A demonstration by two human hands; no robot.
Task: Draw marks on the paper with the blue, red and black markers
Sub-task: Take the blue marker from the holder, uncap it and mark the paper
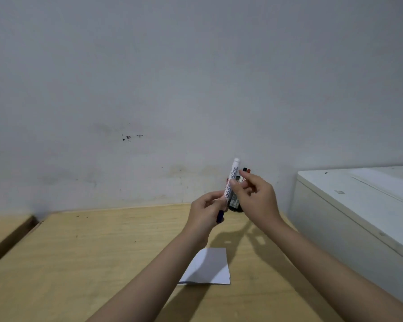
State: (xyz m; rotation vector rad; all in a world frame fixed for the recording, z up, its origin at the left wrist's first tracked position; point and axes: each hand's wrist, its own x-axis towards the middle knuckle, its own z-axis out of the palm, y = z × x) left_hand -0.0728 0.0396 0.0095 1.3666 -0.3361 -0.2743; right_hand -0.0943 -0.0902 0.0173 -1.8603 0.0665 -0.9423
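Note:
I hold a white marker with a blue cap (230,180) upright above the table, cap end down. My left hand (205,211) grips its lower part near the blue cap (220,216). My right hand (256,196) pinches the white barrel higher up. Behind my hands stands a black mesh pen holder (235,204) by the wall, with the tops of a black marker (244,169) and a red marker (249,170) showing above my fingers. A small white paper (209,267) lies flat on the wooden table (102,252), below my forearms.
A white box-shaped appliance (358,205) stands at the table's right side, close to my right forearm. A grey-white wall (172,89) rises just behind the table. At the left edge, a dark gap (9,240) separates the table from another wooden surface.

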